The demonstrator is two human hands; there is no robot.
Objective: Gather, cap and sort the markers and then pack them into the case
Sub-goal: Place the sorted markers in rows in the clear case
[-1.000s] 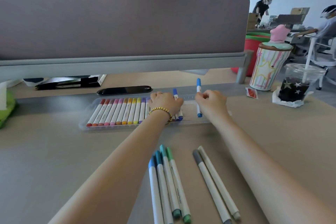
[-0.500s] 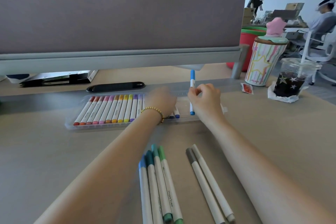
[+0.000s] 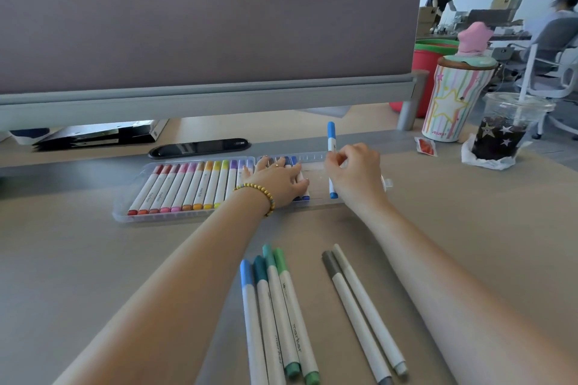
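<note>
Blue-capped white marker [image 3: 331, 159] pinched upright by right hand [image 3: 355, 176], left hand [image 3: 278, 181] spread flat on cased markers [image 3: 194, 186]

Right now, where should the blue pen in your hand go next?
Probably lay it into the case, right beside the blue markers. The right hand holds the blue marker over the bare end of the case, while the left hand rests on the packed row.
</note>
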